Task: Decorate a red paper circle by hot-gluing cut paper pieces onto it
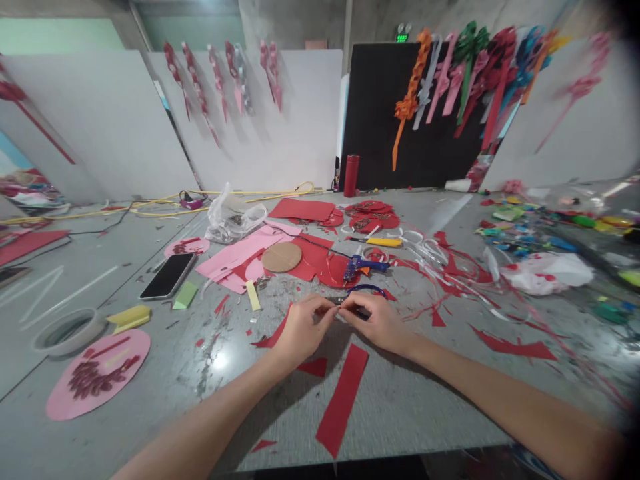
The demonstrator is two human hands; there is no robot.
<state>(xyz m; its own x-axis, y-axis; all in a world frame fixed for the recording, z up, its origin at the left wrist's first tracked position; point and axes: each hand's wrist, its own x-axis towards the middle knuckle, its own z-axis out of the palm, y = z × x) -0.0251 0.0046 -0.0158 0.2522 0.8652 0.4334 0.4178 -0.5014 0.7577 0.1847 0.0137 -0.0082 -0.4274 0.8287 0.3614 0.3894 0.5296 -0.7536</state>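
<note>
My left hand and my right hand meet over the middle of the table, thumbs and fingertips pinched together. Whatever sits between the fingertips is tiny and cannot be made out. Just behind the fingers lie scissors with blue handles, partly covered by my right hand. A blue glue gun rests a little farther back. Below my hands is a strip of red paper, with red scraps by my left wrist. A round cardboard disc lies on red and pink paper sheets beyond my left hand.
To the left are a phone, a roll of clear tape and a pink paper oval with dark red pieces. A yellow-handled cutter and tangled white ribbon lie behind. A red bottle stands at the back.
</note>
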